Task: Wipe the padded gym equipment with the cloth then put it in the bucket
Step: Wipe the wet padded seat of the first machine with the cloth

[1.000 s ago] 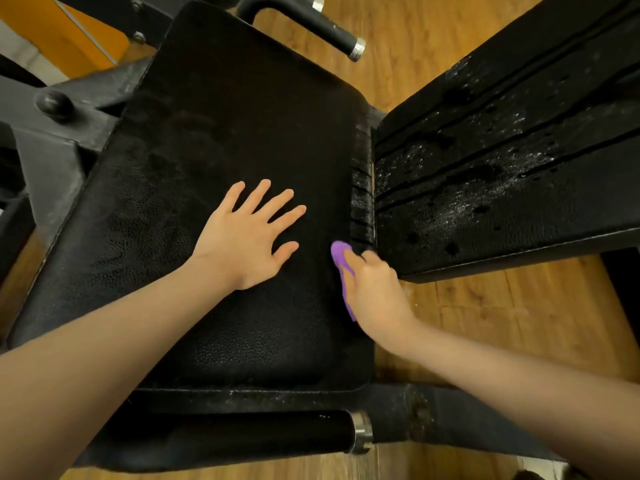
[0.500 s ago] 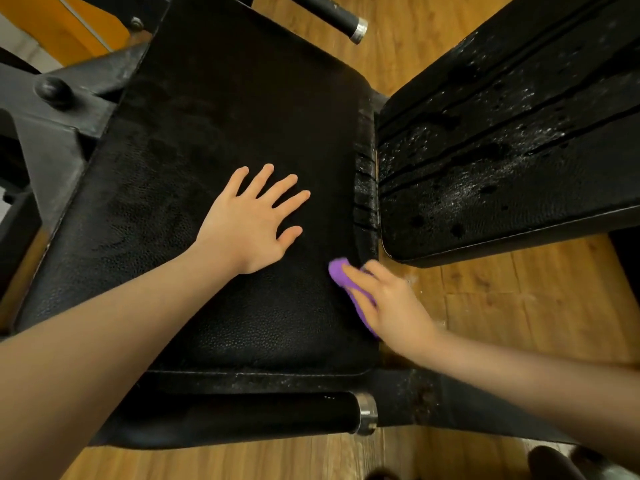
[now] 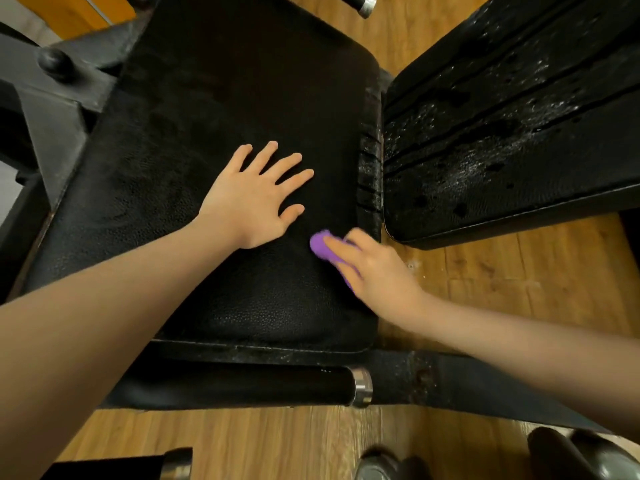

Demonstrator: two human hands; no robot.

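Two hands work a black seat pad at the centre of the frame. The fingers of the right hand lie bent over a purple cloth, pressing it to the pad near its right edge; only the cloth's rounded end and a strip along the hand show, and motion blur hides whether the thumb pinches it or the palm merely bears down. The left hand rests flat just left of it, fingers spread and straight, holding nothing and apparently bracing the body over the seat. Right of a narrow gap, a second ribbed pad fills the upper right, beaded with droplets and wet patches. A chrome-capped roller runs below the seat; wooden floor shows beyond, and a grey steel frame stands at upper left. No bucket is in view.

The step in hand looks like the wipe itself, with much surface left. Done well, it would call for even pressure under the whole palm, overlapping strokes to the seat's edges and into the creased seam beside the gap, the bracing hand shifted off unwiped ground, then the wet ribbed pad, following its grooves.
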